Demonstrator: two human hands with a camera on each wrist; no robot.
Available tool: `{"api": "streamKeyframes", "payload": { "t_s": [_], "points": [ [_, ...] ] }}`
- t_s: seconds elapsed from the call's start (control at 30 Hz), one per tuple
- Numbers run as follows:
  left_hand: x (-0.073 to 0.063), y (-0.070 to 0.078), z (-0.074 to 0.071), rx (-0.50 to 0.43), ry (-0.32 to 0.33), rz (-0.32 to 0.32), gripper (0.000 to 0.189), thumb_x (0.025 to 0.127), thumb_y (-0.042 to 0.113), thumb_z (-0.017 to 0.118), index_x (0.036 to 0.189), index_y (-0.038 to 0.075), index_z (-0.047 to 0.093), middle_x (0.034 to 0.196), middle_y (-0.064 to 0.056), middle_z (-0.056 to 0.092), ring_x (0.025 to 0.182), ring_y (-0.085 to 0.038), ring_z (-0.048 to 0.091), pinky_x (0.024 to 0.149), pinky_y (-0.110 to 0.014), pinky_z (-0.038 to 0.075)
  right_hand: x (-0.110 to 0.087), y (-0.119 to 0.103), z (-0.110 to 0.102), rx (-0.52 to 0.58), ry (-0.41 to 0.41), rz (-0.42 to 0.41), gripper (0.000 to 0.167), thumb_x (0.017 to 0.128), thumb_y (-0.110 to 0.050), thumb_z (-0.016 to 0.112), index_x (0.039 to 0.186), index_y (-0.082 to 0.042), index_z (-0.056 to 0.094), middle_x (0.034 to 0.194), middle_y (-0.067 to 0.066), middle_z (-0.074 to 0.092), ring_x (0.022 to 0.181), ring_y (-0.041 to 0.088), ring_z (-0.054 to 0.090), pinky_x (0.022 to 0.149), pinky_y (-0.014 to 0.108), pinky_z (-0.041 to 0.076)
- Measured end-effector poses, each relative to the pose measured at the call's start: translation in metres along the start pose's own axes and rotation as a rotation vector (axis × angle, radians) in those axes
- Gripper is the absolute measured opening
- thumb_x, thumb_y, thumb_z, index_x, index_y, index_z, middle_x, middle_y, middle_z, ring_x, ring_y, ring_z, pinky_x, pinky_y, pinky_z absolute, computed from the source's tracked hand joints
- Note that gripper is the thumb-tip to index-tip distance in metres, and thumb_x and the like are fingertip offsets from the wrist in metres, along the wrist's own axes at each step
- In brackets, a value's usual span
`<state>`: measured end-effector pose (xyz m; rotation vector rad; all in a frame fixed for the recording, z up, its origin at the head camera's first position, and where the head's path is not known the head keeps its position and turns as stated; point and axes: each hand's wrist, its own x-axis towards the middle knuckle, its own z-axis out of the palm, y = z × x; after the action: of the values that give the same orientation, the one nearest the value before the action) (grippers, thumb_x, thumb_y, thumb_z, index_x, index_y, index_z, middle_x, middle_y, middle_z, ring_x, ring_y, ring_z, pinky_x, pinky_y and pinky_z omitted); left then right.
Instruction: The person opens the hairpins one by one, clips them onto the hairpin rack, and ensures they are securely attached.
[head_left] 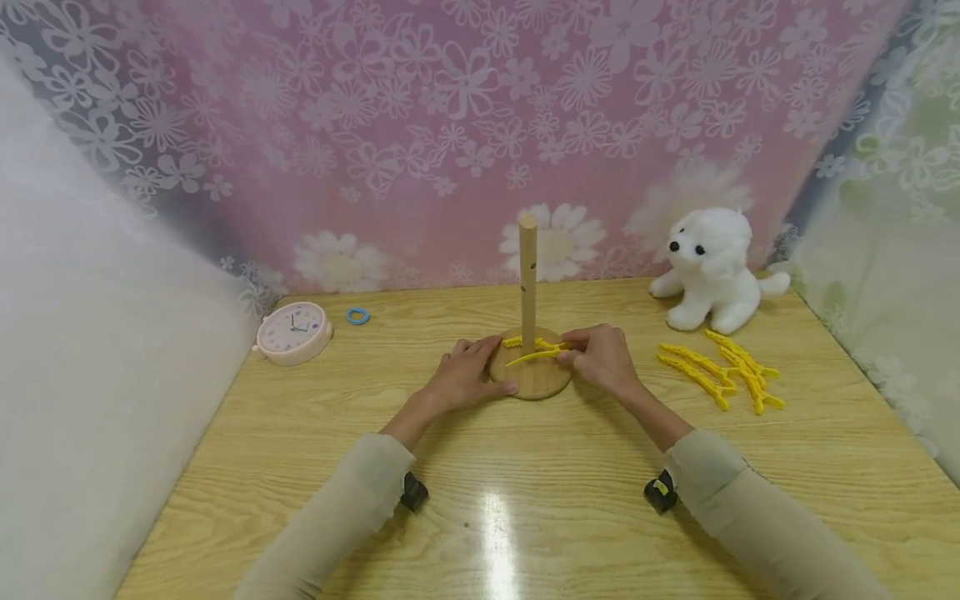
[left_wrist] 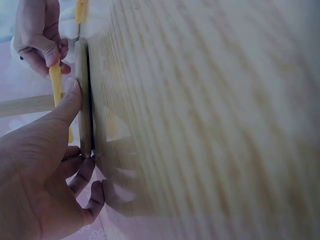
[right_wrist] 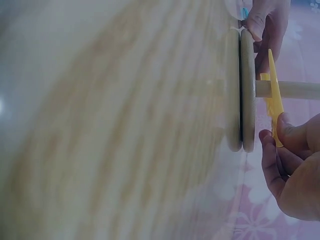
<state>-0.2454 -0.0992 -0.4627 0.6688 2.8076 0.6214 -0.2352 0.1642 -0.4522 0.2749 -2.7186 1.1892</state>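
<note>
A round wooden base (head_left: 538, 385) with an upright wooden post (head_left: 528, 275) stands on the table. My left hand (head_left: 465, 377) holds the base's left rim, the thumb (left_wrist: 73, 90) on top and the fingertips at its edge. In my right hand (head_left: 602, 358), thumb and fingers pinch the handle end of a yellow alligator hair clip (right_wrist: 275, 92). The clip's jaws are spread, one in front of the post and one behind it, low over the base. Several more yellow hair clips (head_left: 697, 375) lie right of my right hand.
A white plush dog (head_left: 712, 271) sits at the back right. At the back left lie a pale pink alarm clock (head_left: 294, 332) and a small blue ring (head_left: 357, 316). The flowered curtain (head_left: 420, 150) hangs behind the table (head_left: 450, 500).
</note>
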Motion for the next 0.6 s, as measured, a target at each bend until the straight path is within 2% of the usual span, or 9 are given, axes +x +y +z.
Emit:
{"api": "streamKeyframes", "payload": {
  "t_s": [0.23, 0.6],
  "points": [
    [-0.0009, 0.0007, -0.0009, -0.004, 0.005, 0.008, 0.096, 0.092, 0.065, 0.069, 0.167, 0.021, 0.028, 0.167, 0.001, 0.036, 0.14, -0.026, 0.039, 0.114, -0.06, 0.03, 0.0004, 0.0011, 0.0001, 0.019, -0.027, 0.026, 0.029, 0.09, -0.006, 0.081, 0.117, 0.004, 0.077, 0.108, 0.021, 0.077, 0.096, 0.037, 0.075, 0.081, 0.049, 0.06],
    [-0.0004, 0.0021, -0.0015, 0.005, -0.001, -0.002, 0.095, 0.092, 0.066, 0.068, 0.166, 0.021, 0.028, 0.167, 0.002, 0.035, 0.14, -0.024, 0.038, 0.114, -0.059, 0.03, -0.0003, 0.0022, -0.0002, 0.021, -0.045, 0.013, 0.027, 0.09, -0.004, 0.081, 0.116, 0.003, 0.078, 0.109, 0.021, 0.077, 0.096, 0.037, 0.075, 0.081, 0.049, 0.06]
  ]
}}
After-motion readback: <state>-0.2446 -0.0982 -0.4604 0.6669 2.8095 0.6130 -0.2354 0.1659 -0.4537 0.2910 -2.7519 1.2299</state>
